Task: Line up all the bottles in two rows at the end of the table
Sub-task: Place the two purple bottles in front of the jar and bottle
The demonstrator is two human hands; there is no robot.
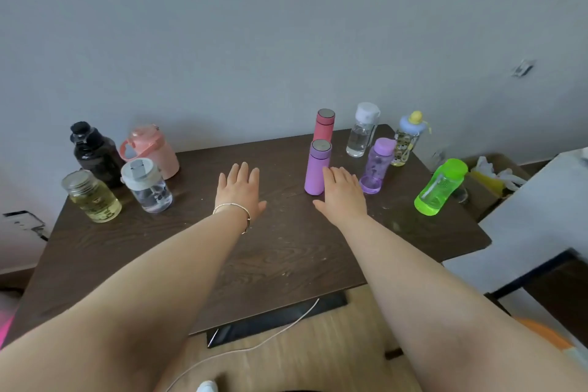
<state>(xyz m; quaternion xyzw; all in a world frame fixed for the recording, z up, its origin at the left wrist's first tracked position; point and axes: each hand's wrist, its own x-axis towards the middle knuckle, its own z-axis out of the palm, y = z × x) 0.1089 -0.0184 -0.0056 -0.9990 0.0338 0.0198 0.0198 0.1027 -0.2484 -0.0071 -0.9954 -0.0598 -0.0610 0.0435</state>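
Grip, right hand [342,192]: fingers spread and flat, palm down, holding nothing; its fingertips lie just beside the lilac flask [317,168], on that flask's right, and whether they touch it cannot be told.
Grip, left hand [241,188]: flat and spread as well, empty, hovering over or resting on the bare wood left of the lilac flask; a thin bracelet [234,209] circles the wrist.
Rows begun: the red flask [324,125] stands directly behind the lilac flask; right of them come the clear bottle with white cap [362,130] and the purple bottle [376,165], then the patterned bottle with a blue and yellow top [406,138].
Stray on the right: the green bottle [441,187] stands far right of the lilac flask, near the edge of the table [286,251].
Cluster on the left: the black bottle [92,149], pink jug [152,149], clear tumbler [147,185] and yellowish jar [90,196] stand well to the left of the lilac flask.
Step in hand, as a judgement: squaring the lilac flask in the front row.
Doing it well: curl the right fingers around the flask low on its body, keep it upright, and slide rather than lift, since a tall narrow flask probably tips easily.
Next, likely: bring the left cluster over beside the flasks.
Writing: no brand or label is readable; the print on the patterned bottle and the jar is too small to read.
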